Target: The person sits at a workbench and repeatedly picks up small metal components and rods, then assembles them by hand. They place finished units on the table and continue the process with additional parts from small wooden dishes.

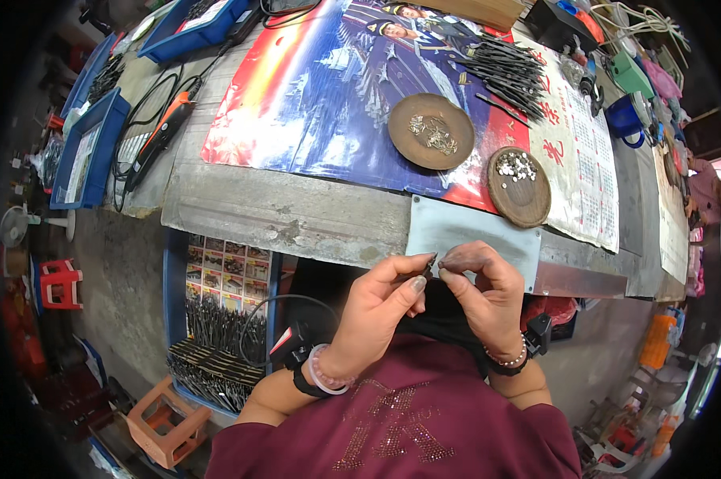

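Note:
Close together at the table's front edge, both my hands are pinched. My left hand (380,299) holds a small dark piece (431,264) between thumb and fingertips; its exact kind is too small to tell. Just beside it, my right hand (488,291) has thumb and forefinger pressed together, and whatever they grip is hidden. Beyond the hands lies a round brown dish (404,145) with small brassy metal bits (436,136). To its right, a wooden dish (520,203) carries small shiny silvery pieces (516,165). A pale blue-grey sheet (464,227) covers the table edge behind my fingers.
Thin black rods (508,76) lie piled on a glossy poster (320,104). An orange-and-black corded tool (159,140) rests at left near a blue tray (93,156). A blue mug (625,120) stands at right. Below the table, a blue-framed bin (171,295) holds many black rods.

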`<state>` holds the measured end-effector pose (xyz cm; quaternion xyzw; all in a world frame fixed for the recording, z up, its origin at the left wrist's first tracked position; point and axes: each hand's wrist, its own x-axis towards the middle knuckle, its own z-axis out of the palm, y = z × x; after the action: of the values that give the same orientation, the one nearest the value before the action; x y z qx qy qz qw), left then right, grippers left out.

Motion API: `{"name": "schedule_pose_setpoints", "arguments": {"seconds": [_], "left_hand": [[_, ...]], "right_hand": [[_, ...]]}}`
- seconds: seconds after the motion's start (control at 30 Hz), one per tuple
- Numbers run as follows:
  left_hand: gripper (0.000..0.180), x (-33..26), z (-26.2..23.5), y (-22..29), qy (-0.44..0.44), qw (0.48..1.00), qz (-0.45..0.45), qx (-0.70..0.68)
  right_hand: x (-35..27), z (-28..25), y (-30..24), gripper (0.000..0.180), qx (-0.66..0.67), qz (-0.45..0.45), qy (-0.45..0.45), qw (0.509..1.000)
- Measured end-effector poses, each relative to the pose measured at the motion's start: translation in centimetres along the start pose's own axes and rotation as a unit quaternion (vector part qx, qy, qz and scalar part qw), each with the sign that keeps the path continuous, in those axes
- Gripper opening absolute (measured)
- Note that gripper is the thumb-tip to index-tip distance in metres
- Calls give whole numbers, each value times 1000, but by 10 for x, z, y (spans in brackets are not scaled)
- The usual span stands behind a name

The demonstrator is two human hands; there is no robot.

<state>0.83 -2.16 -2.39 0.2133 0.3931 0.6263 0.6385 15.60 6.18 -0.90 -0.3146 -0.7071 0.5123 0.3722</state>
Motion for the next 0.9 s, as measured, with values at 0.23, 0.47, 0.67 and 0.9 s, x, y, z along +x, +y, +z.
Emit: {"name": "schedule_pose_setpoints", "arguments": {"seconds": [0.23, 0.47, 0.67, 0.9], "left_hand": [[29, -1, 1, -5, -6, 1000, -25, 4], [29, -3, 3, -10, -12, 1000, -20, 19], [28, -4, 5, -9, -13, 999, -22, 33], [28, -5, 5, -8, -28, 998, -19, 55]], "right_hand": [[-11, 0, -3, 9, 47, 70, 2, 996], [-16, 4, -2, 10, 82, 91, 31, 992], [-22, 3, -1, 8, 55, 93, 42, 993], [-18, 1, 2, 12, -55, -21, 17, 998]]}}
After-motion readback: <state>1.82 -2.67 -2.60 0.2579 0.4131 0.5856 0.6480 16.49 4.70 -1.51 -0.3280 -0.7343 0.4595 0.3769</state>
